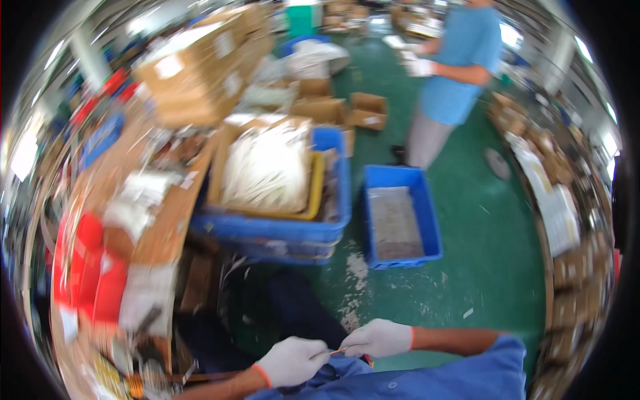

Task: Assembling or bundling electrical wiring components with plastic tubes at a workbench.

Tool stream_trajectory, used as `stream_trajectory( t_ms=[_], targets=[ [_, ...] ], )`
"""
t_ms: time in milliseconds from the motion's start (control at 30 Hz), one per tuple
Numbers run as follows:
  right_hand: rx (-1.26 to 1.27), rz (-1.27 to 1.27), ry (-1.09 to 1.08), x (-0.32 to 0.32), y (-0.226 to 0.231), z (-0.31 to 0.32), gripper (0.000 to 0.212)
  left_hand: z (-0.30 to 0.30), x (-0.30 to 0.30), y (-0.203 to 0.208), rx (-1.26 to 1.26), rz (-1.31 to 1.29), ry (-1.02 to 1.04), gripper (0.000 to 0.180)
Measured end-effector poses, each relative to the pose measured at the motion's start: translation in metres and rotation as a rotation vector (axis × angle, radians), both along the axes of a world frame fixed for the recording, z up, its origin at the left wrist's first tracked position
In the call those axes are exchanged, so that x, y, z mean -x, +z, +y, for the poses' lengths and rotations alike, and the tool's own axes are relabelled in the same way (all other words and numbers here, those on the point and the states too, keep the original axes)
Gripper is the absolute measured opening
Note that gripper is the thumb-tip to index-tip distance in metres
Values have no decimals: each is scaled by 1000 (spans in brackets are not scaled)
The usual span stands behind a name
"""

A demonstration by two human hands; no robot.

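My left hand (293,361), in a white glove with an orange cuff, is closed in a pinch close to my body. Just to its right my right hand (379,338), gloved the same way, pinches too. Between the fingertips runs a short, thin orange-yellow strand (338,351) that looks like a wire; both hands grip it. Its ends are hidden in the gloves, and blur hides finer detail.
On my left is a workbench (157,230) with red bins (107,287). Ahead, a blue crate (273,230) carries a carton of pale strands (267,163). Beside it on the green floor is another blue crate (432,230). A person in blue (460,73) stands beyond; boxes line the right.
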State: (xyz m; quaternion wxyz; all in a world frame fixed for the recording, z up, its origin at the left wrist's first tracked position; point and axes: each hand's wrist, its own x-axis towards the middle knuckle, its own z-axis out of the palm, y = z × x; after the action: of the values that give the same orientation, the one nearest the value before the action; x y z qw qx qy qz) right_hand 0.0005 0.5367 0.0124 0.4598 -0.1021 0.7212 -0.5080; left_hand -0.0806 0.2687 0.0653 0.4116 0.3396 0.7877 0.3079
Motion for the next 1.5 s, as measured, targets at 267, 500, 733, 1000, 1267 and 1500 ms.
stream_trajectory(
  t_ms=[267, 500, 733, 1000, 1267, 1500],
  targets=[
    [-403, 761, 170, 1, 9, -40, 29, -5, -2, -15, -77, 89, -24, 28],
    [-485, 716, 198, 3, 10, -44, 23, -8, -1, -15, -27, -8, 34, 28],
    [-23, -328, -256, 21, 20, -9, 27, -7, -2, -13, 2, 1, -5, 28],
    [-148, 366, -266, 9, 23, -34, 17, -9, 7, -19, -41, -13, 6, 26],
    [-233, 700, -60, 18, 14, -53, 11, -9, 5, -29, 12, 21, -3, 27],
    [-236, 465, -246, 24, 22, -45, 9, -97, 18, 35, 155, 75, 11, 28]
  ],
)
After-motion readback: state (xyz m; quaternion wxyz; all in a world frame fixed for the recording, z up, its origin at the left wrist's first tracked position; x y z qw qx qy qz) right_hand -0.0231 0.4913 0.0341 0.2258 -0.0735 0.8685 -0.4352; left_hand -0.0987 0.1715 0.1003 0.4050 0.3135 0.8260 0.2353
